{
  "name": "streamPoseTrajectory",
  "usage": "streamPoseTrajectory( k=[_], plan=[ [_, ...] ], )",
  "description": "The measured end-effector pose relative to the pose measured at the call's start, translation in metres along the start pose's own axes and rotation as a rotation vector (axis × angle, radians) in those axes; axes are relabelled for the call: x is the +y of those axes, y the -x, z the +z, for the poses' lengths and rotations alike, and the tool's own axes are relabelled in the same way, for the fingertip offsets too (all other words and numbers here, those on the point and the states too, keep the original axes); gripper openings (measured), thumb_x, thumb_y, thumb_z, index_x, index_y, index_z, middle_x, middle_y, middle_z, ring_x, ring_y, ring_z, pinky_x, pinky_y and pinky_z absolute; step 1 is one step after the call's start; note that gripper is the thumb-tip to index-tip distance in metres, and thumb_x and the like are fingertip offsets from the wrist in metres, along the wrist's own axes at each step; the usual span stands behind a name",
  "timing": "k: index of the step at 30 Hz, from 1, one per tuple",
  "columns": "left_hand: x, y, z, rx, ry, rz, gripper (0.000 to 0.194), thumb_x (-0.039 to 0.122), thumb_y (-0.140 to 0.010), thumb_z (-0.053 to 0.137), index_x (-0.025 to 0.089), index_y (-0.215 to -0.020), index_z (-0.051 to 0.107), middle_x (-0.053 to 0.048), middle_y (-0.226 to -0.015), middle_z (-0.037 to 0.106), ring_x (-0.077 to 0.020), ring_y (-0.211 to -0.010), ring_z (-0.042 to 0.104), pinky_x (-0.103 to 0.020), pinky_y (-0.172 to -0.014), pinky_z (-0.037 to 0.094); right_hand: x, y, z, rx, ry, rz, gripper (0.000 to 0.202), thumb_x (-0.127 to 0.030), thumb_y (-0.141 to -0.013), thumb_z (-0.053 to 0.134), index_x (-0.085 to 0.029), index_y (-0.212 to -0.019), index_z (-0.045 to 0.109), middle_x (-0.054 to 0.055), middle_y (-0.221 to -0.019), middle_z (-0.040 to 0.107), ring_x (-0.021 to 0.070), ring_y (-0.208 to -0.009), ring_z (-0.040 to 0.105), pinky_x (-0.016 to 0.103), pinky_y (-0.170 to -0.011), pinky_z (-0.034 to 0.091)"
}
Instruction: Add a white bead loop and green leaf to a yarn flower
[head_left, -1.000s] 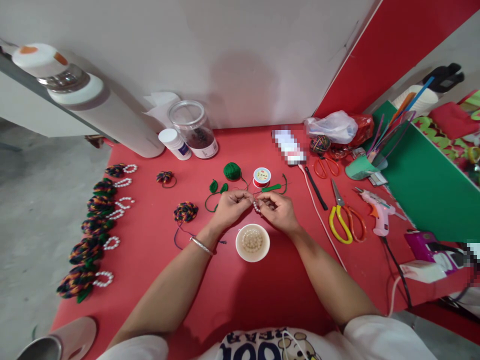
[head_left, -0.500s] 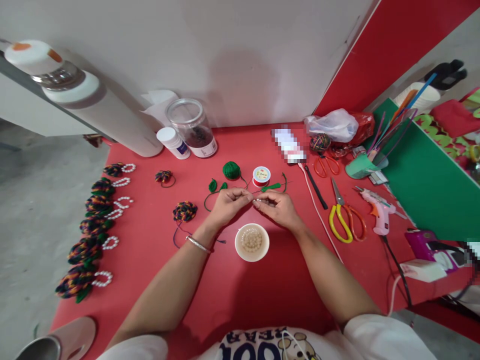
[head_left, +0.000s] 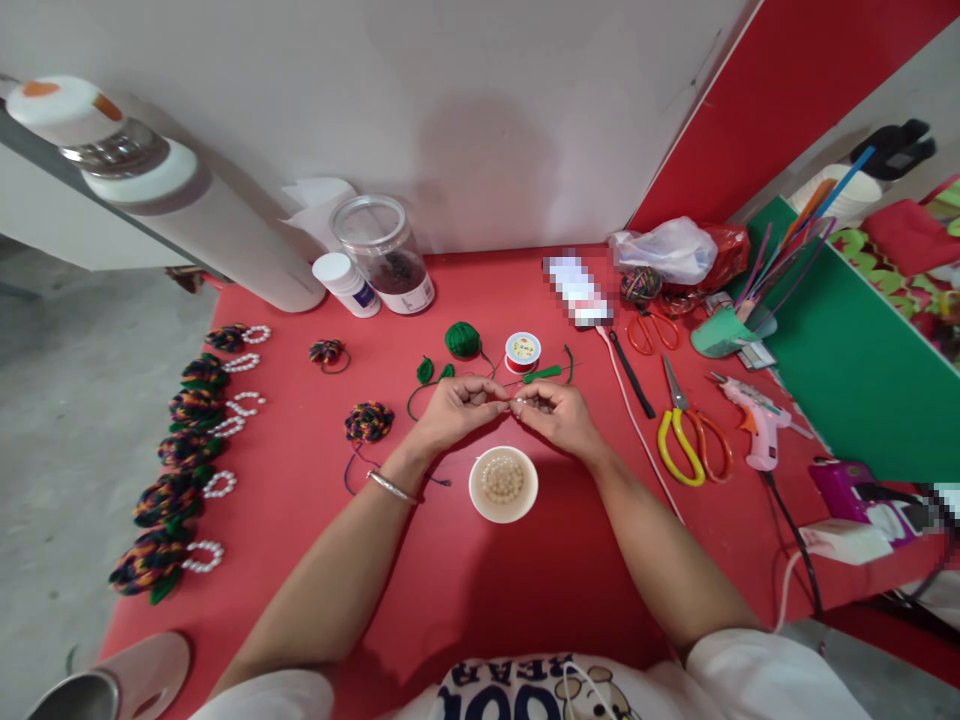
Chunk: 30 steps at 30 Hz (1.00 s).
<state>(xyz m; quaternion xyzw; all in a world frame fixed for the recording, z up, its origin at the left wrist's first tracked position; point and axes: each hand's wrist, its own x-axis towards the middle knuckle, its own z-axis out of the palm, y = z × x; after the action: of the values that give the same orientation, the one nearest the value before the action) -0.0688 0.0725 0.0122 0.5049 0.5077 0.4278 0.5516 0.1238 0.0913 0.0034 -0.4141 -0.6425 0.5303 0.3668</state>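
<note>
My left hand [head_left: 463, 410] and my right hand [head_left: 553, 415] meet fingertip to fingertip over the red table [head_left: 450, 610]. Both are pinched closed. Small pale beads show at my right fingertips; what my left fingers pinch is too small to make out. Just below the hands stands a white bowl [head_left: 503, 509] of pearly beads. Beyond them are a spool of red thread [head_left: 523, 352], a green yarn ball [head_left: 463, 340] and a green crochet piece [head_left: 542, 374]. A multicoloured yarn flower [head_left: 369, 422] lies left of my left hand.
Yarn flowers with bead loops [head_left: 191, 450] line the left side. A jar [head_left: 386, 258] and white bottle [head_left: 346, 285] stand at the back. At right are a phone [head_left: 577, 290], yellow-and-orange scissors [head_left: 681, 425], a pink glue gun [head_left: 763, 425] and a green cup [head_left: 724, 332].
My left fingertips have shifted slightly right and down, closer to the right ones. My right hand has barely moved, and the objects on the table stay in place.
</note>
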Motion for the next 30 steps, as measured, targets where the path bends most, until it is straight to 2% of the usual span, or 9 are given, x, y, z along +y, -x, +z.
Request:
streamPoseTrajectory(
  k=[5,10,23,27,30],
  plan=[
    [-0.004,-0.001,-0.001,0.013,-0.038,0.046,0.029,0.042,-0.074,0.078,0.014,-0.078,0.077,-0.005,-0.068,0.072,-0.0114,-0.056,0.056,-0.023,-0.054,0.044,0.0,0.0,0.0,0.006,0.006,0.015,0.017,-0.035,-0.08,0.071,-0.018,-0.081,0.073,0.001,-0.065,0.066,0.0119,-0.055,0.052,0.023,-0.051,0.041],
    [-0.008,-0.002,-0.001,0.023,-0.036,0.074,0.029,0.043,-0.076,0.077,0.014,-0.079,0.077,-0.007,-0.076,0.075,-0.0153,-0.067,0.064,-0.026,-0.065,0.051,0.002,0.001,0.0,0.007,0.028,-0.002,0.016,-0.034,-0.081,0.069,-0.019,-0.082,0.075,0.0,-0.063,0.063,0.011,-0.053,0.048,0.023,-0.049,0.038],
    [-0.011,-0.001,0.007,0.12,-0.097,0.11,0.023,0.038,-0.077,0.072,0.016,-0.072,0.073,-0.005,-0.071,0.072,-0.0164,-0.068,0.063,-0.027,-0.066,0.05,0.001,0.0,-0.001,0.004,0.09,-0.106,0.014,-0.029,-0.082,0.067,-0.019,-0.077,0.075,0.003,-0.071,0.067,0.014,-0.061,0.055,0.026,-0.056,0.041],
    [-0.009,-0.002,0.006,0.115,-0.07,0.092,0.026,0.041,-0.076,0.074,0.015,-0.073,0.074,-0.006,-0.072,0.073,-0.0164,-0.066,0.063,-0.026,-0.064,0.05,0.003,0.002,0.001,0.035,0.028,-0.036,0.014,-0.031,-0.082,0.069,-0.018,-0.08,0.075,0.002,-0.069,0.067,0.0132,-0.059,0.056,0.025,-0.055,0.044],
    [-0.006,-0.003,0.004,0.035,-0.082,0.07,0.029,0.043,-0.077,0.074,0.014,-0.08,0.077,-0.008,-0.078,0.076,-0.0181,-0.069,0.066,-0.027,-0.066,0.052,0.003,0.003,0.003,0.044,-0.127,0.044,0.018,-0.035,-0.082,0.07,-0.017,-0.086,0.072,0.001,-0.066,0.066,0.0119,-0.056,0.058,0.024,-0.054,0.047]
  ],
)
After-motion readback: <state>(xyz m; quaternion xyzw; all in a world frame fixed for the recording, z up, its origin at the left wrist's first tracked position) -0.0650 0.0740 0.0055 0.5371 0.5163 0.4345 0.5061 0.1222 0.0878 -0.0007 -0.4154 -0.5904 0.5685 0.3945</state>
